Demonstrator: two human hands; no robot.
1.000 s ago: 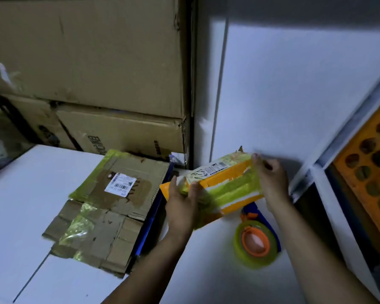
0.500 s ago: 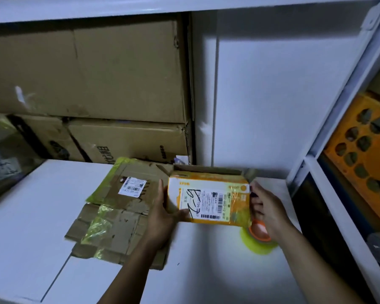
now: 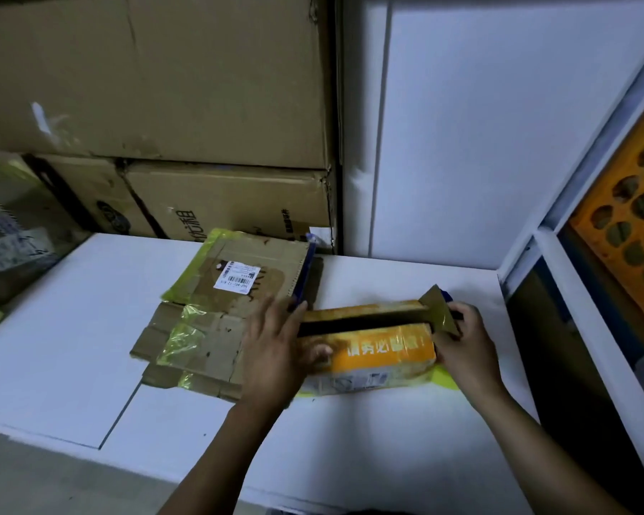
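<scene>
Both left hand (image 3: 276, 351) and right hand (image 3: 465, 347) fingers gripping orange box (image 3: 383, 353), white table (image 3: 71, 328), stacked cartons (image 3: 164, 87) behind

You're facing a white table (image 3: 71, 328) in dim light. Big cardboard boxes (image 3: 164, 87) are stacked at upper left, with a plain white wall (image 3: 480, 124) at upper right. A white shelf frame (image 3: 592, 328) holding an orange crate (image 3: 632, 221) runs down the right edge.

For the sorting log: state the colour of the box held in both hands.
The box is orange with white lettering; head view shows it best.
</scene>
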